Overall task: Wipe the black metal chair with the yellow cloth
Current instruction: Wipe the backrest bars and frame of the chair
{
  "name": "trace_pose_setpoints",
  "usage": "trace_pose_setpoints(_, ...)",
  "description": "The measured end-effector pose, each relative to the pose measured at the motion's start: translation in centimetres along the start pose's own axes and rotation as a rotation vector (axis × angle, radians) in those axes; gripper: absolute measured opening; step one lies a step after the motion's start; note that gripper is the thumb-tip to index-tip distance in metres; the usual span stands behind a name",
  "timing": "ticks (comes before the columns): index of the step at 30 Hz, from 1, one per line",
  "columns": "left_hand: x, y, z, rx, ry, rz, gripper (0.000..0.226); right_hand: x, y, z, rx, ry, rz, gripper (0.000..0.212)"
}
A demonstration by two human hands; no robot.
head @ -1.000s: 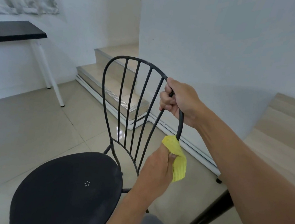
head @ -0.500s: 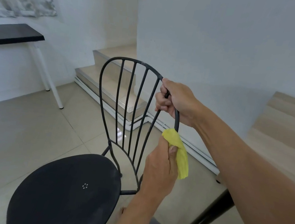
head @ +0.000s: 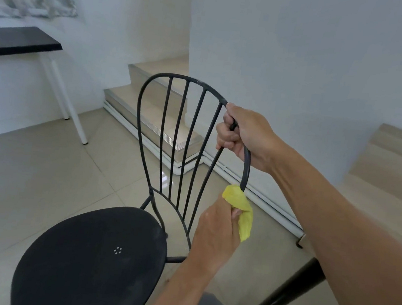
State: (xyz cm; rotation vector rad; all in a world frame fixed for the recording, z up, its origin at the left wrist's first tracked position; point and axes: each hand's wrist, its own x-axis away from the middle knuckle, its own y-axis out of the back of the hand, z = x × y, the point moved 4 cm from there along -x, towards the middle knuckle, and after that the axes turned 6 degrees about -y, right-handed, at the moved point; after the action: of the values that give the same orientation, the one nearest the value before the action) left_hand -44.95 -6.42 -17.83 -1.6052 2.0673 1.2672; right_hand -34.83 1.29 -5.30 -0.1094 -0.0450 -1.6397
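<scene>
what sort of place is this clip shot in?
Probably a home, a dining or living area beside a staircase: beige tiled steps, a light wooden table with a black leg, and a black-topped side table on white legs.

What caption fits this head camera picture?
Right hand grips the black metal chair's backrest while left hand pinches a crumpled yellow cloth against its frame.

Yellow cloth (head: 239, 203) in left hand (head: 216, 231), seemingly against chair frame (head: 246, 168)
</scene>
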Motion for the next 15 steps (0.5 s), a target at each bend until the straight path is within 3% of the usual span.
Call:
trace_pose_setpoints(5, 2.0, -0.9, 2.5, -0.022, 0.088, 0.108, 0.019, 0.0, -0.1, -0.1, -0.009, 0.004, -0.011, 0.032)
trace_pose_setpoints(11, 6.5, -2.0, 7.8, -0.040, 0.371, 0.241, 0.037, 0.0, -0.2, -0.2, -0.040, 0.016, -0.017, 0.035)
trace_pose_setpoints(15, 7.2, -2.4, 8.7, -0.057, 0.412, 0.251, 0.038, -0.2, -0.1, -0.3, -0.047, 0.021, -0.019, 0.034)
